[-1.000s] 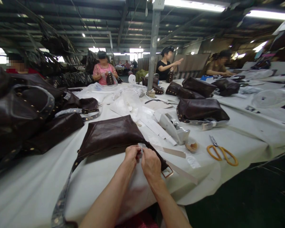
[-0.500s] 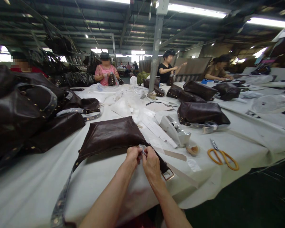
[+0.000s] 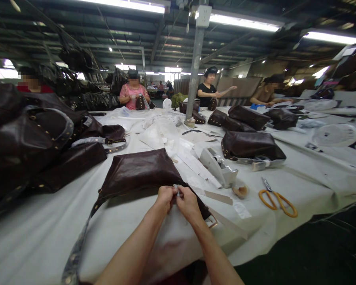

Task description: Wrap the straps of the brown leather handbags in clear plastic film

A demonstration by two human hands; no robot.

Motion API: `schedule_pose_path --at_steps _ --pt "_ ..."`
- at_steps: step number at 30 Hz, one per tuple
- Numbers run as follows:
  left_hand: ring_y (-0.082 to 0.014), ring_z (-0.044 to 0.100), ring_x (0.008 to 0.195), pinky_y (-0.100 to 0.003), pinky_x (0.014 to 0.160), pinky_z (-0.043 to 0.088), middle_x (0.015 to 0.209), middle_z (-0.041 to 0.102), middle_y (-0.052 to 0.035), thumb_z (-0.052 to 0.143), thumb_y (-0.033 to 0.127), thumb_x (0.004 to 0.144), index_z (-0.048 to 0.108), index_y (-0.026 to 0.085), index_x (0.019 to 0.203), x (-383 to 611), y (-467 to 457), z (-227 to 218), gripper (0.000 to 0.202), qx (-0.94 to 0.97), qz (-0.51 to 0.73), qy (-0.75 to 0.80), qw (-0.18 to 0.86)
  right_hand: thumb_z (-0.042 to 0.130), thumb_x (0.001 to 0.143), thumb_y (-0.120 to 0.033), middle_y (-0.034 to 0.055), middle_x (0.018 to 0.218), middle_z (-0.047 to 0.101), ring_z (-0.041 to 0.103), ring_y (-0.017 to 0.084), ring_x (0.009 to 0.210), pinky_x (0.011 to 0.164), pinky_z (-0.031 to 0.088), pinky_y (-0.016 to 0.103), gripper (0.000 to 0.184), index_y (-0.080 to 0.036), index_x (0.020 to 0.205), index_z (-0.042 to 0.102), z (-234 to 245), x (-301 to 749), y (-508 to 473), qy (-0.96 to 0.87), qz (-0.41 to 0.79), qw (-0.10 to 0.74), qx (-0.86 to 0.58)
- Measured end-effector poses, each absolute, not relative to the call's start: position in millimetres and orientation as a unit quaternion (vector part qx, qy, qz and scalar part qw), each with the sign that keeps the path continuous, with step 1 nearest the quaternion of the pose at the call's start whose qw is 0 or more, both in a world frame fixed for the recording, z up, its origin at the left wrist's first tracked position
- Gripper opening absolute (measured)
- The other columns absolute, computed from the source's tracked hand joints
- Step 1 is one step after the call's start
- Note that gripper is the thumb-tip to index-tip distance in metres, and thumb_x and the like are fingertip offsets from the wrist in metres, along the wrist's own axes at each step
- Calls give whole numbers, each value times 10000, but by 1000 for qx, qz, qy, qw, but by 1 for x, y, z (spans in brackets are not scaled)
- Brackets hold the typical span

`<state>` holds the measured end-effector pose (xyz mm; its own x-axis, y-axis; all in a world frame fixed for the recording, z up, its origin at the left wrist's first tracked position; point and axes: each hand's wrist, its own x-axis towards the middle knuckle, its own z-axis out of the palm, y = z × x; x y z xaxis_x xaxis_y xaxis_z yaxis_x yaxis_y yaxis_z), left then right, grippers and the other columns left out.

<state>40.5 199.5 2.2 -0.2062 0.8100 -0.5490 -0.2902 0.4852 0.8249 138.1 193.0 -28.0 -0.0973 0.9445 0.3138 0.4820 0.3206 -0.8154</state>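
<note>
A dark brown leather bag (image 3: 142, 168) lies on the white-covered table in front of me. Its studded strap (image 3: 80, 245) trails off toward the near left, wrapped in clear plastic. At the bag's near right edge, my left hand (image 3: 166, 197) and my right hand (image 3: 187, 201) meet with fingertips pinched together. Between them is a small shiny, plastic-like piece (image 3: 177, 189); the fingers mostly hide it, so I cannot make out what it is. Just right of my right hand, a short strap ends in a metal buckle (image 3: 213, 220).
Brown bags (image 3: 26, 138) are heaped at the left, and another bag (image 3: 252, 145) lies at the right. A tape dispenser (image 3: 218, 168), a tape roll (image 3: 240, 190) and orange-handled scissors (image 3: 277, 198) lie right of my hands. A metal post (image 3: 193, 75) rises mid-table; several people work beyond.
My hands stay pinched together at the same spot on the bag's edge, shifting only slightly. Across the table, the person in black has an arm stretched out to the right.
</note>
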Motion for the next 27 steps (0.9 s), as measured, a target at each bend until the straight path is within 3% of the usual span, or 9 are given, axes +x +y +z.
schedule_pose_path --at_steps 3,7,13,20,27 --pt "-66 538 523 -195 494 471 682 594 32 587 263 917 607 115 826 40 200 2 175 215 466 629 583 531 622 -117 32 801 691 607 170 680 676 505 284 370 -176 942 708 -29 140 204 -650 393 439 -480" --pt "-75 554 566 -204 511 485 758 610 13 586 267 917 611 116 916 38 202 0 153 220 457 642 575 507 608 -157 25 729 705 621 161 587 560 500 259 347 -149 893 706 -29 142 212 -634 470 433 -436" --pt "-96 588 630 -234 558 515 833 631 -12 581 305 919 613 119 978 35 204 -1 198 221 421 662 579 519 591 -177 58 860 735 689 190 763 732 555 316 389 -151 949 669 -31 139 206 -585 535 472 -386" --pt "-56 492 484 -185 459 433 663 575 41 584 291 919 612 115 839 31 200 3 196 259 393 662 583 576 578 -171 109 1049 730 700 222 890 731 566 325 514 -164 1091 588 -37 133 200 -489 563 529 -405" --pt "-52 435 430 -178 443 372 533 510 68 643 178 849 578 136 674 38 198 8 192 263 438 666 543 555 592 -137 106 1078 729 707 206 831 738 562 328 545 -157 1136 564 -34 134 202 -502 566 510 -410"
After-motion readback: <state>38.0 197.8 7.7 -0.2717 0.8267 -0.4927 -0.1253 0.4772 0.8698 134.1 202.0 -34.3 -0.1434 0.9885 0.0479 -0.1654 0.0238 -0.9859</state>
